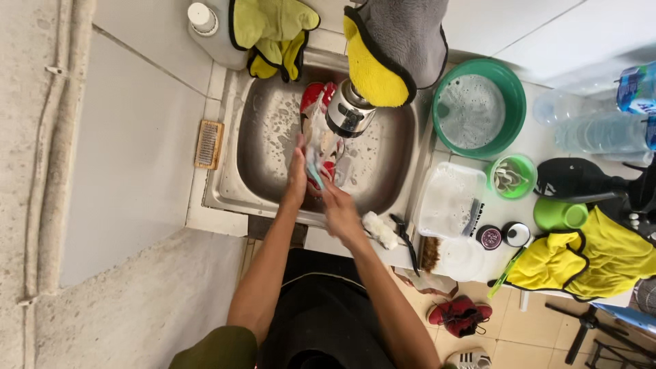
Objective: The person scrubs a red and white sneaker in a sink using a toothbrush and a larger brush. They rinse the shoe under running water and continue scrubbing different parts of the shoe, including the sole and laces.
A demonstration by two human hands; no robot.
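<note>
A red and white shoe (318,130) lies soapy in the steel sink (270,147), partly hidden under the chrome tap (348,113). My left hand (296,174) grips the shoe at its near end. My right hand (338,208) holds a small teal-handled brush (316,174) against the shoe. A grey and yellow cloth (393,48) drapes over the tap's top.
Left of the sink sits a wooden scrub brush (208,144). Right of it stand a green basin of foamy water (480,108), a clear tub (451,198), a small green bowl (512,176), a green cup (560,214), bottles and yellow cloths. Shoes (459,316) lie on the floor.
</note>
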